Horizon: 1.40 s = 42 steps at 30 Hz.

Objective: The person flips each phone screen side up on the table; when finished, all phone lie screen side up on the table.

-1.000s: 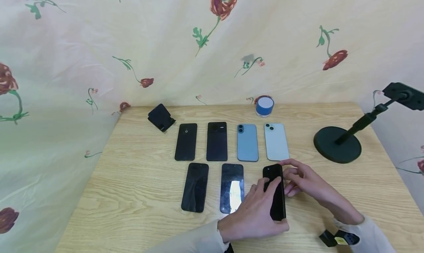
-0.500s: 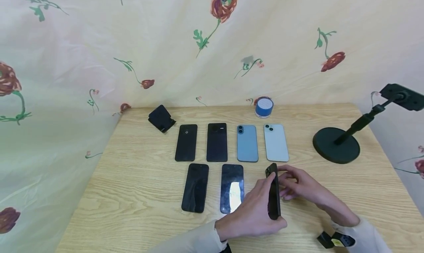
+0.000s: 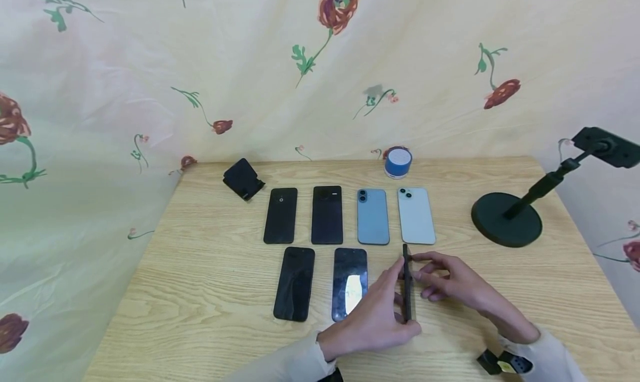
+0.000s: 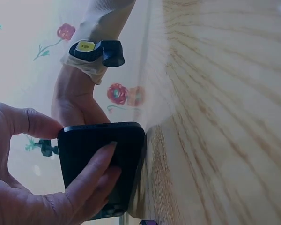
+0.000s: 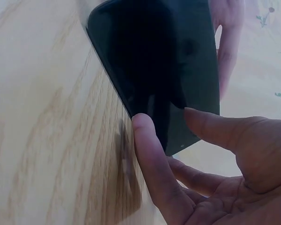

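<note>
My left hand (image 3: 372,323) holds a black smartphone (image 3: 407,285) upright on its long edge, close over the wooden table. In the left wrist view, the thumb presses one short end of the smartphone (image 4: 98,140) while the fingers lie across its back. My right hand (image 3: 450,279) is at the other side, relaxed fingers reaching to the far end. Seen from the right wrist, its thumb and index fingertips (image 5: 143,123) touch the glossy screen side. Beside the left hand lies a phone with a shiny reflection (image 3: 350,282), and a black phone (image 3: 294,285) is left of it.
Behind are two dark phones (image 3: 280,215) (image 3: 327,215), a blue phone (image 3: 373,216) and a pale blue phone (image 3: 417,215). A blue-and-white round item (image 3: 398,162) and black folded stand (image 3: 243,179) sit farther back. A black stand (image 3: 507,220) rises at right.
The smartphone has turned from showing its back to standing edge-on to the head view. Both hands have shifted slightly left with it.
</note>
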Motion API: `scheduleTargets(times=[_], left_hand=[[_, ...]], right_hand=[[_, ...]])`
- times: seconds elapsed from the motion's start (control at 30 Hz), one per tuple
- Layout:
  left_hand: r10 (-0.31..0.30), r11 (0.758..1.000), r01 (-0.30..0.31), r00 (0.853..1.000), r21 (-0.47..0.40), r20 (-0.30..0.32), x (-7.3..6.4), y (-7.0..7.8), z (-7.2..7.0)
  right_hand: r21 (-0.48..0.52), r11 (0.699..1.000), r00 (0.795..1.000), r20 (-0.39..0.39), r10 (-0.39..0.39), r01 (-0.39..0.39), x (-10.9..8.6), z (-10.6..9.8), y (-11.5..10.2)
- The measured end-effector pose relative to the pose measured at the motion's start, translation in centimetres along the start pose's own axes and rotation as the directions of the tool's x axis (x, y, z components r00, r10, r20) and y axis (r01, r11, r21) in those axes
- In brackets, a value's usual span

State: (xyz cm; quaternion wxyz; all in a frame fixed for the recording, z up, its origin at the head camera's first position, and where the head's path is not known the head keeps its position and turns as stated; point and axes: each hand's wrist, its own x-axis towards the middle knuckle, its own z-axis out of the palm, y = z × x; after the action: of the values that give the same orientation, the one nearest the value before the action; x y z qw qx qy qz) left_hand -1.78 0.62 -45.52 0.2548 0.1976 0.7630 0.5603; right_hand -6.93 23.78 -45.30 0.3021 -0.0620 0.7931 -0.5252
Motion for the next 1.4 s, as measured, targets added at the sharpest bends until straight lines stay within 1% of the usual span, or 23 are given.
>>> scheduleTargets(times=[0.17,0.3,0.5,0.7,0.97,1.13,1.27,1.4], left_hand=[[0.010,1.000,-0.010,1.000,-0.020,-0.028,0.1,-0.2,-0.3],[0.005,1.000,-0.006,0.999,-0.022,-0.038,0.1,-0.3,-0.6],[-0.013,1.000,0.014,0.998,0.010,-0.057,0.0,-0.6,-1.1],[-0.037,0.997,0.041,0.997,0.058,-0.074,0.0,-0.9,-1.3],[-0.097,0.990,0.105,0.991,0.090,-0.092,0.0,-1.0,-1.4],[-0.137,0.978,0.151,0.985,0.141,-0.108,0.0,-0.9,-1.3],[-0.173,0.968,0.191,0.977,0.163,-0.123,0.1,-0.9,-1.2],[-0.185,0.959,0.209,0.973,0.192,-0.135,0.3,-0.8,-1.1]], right_hand=[[-0.021,1.000,0.998,-0.053,0.017,-0.018,-0.1,0.3,-0.3],[-0.041,0.999,0.995,-0.101,0.023,-0.027,-0.2,0.6,-0.2],[-0.119,0.993,0.984,-0.177,0.007,-0.028,0.1,0.9,-0.2],[-0.185,0.982,0.976,-0.220,0.001,-0.042,0.2,1.1,-0.1],[-0.260,0.965,0.966,-0.257,-0.025,-0.044,0.1,1.2,0.0],[-0.301,0.952,0.958,-0.283,-0.041,-0.048,0.1,1.5,-0.1],[-0.335,0.941,0.952,-0.302,-0.054,-0.052,0.1,1.6,-0.2],[-0.358,0.932,0.947,-0.314,-0.068,-0.052,0.1,1.7,-0.1]])
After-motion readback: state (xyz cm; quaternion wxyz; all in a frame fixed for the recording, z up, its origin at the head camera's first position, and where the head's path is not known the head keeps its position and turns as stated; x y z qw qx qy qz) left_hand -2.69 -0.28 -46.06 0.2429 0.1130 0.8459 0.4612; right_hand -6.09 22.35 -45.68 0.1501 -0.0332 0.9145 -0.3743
